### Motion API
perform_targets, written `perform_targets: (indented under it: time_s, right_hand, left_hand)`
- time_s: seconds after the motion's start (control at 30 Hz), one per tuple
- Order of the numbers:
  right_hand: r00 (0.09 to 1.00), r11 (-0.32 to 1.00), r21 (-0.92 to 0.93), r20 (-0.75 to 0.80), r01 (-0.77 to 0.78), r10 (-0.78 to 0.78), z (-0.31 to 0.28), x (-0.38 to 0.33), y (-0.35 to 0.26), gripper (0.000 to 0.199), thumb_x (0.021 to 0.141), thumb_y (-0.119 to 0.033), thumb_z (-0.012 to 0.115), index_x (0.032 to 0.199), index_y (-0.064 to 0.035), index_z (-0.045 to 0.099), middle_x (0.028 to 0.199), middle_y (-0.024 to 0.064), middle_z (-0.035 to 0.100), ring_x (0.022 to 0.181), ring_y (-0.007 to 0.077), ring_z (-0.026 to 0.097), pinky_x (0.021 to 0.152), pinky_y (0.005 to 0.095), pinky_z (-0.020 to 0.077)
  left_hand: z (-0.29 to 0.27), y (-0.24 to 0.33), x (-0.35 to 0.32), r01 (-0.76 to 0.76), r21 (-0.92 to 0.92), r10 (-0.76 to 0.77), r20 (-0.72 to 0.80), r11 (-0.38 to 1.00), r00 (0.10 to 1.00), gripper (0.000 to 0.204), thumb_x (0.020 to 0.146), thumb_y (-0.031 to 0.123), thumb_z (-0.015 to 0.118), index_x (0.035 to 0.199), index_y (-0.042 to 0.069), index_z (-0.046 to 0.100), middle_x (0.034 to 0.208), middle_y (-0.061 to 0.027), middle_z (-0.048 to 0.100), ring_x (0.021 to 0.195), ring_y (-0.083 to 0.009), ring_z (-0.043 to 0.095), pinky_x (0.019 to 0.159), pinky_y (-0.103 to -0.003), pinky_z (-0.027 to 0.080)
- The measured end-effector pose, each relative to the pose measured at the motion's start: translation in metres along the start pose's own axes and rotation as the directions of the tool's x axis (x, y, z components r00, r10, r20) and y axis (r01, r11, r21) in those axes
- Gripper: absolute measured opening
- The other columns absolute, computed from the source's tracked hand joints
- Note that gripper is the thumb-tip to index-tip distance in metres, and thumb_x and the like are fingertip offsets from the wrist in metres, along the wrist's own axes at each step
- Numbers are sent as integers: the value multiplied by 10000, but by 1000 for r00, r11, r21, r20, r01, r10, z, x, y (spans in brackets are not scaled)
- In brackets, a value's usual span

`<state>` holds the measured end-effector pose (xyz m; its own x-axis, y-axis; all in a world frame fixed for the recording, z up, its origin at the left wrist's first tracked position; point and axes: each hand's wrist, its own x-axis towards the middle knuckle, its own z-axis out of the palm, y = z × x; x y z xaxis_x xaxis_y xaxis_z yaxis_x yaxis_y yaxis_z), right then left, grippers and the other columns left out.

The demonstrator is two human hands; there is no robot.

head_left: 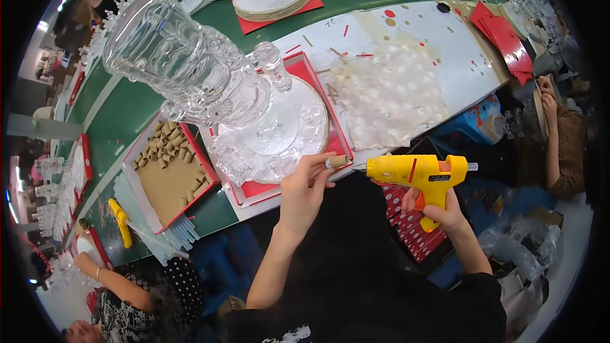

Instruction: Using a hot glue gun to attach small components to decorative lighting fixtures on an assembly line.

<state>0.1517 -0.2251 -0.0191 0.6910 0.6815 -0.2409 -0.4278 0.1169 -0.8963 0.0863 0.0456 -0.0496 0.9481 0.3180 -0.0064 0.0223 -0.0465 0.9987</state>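
Between the fingertips of my left hand [301,195] is a short brown cardboard tube [339,161]. My right hand [448,211] grips the handle of a yellow hot glue gun [406,169], fingers at its orange trigger. The gun's nozzle points left, close to the tube's end; I cannot tell whether they touch. Just beyond my left hand is a red-edged open box [325,109] with a round, pale disc base [305,105] in it. A large clear ornament with a cup-like top [190,63] leans up and left from there.
Left of it, a red-and-white tray [208,174] holds several brown tubes [166,145]. Clear glue sticks [173,236] and another yellow tool [121,222] lie nearby. A glue-covered white sheet [464,82] lies right. Red cards [505,41] are farther right. Co-workers sit at lower left and right.
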Motion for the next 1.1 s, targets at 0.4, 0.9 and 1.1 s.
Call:
perform_targets:
  time_s: [0.4,0.9,1.1]
  right_hand:
    - [1000,991,-131,-6,-2,1,1,9,3,437,837,-141,640,1214,-11,462,851,87,603,809,183,625,791,336,521]
    - [998,982,-186,-59,-18,7,5,17,-3,470,817,-191,646,1207,2,467,812,87,592,764,181,610,747,325,517]
    - [998,983,-181,-60,-10,-1,1,17,0,475,828,-161,635,1232,0,444,824,91,586,763,181,608,749,334,518]
  left_hand:
    - [-2,4,1,40,-30,-39,38,999,999,185,919,-70,529,1101,-44,524,1059,-145,671,959,-185,677,659,-231,571]
    - [-2,2,1,31,-33,-31,16,999,999,183,912,-67,542,1094,-47,535,1040,-144,678,970,-186,674,655,-234,580]
    - [-2,0,0,20,-19,-20,18,1000,1000,186,912,-60,550,1097,-48,531,1039,-145,679,968,-189,675,654,-233,579]
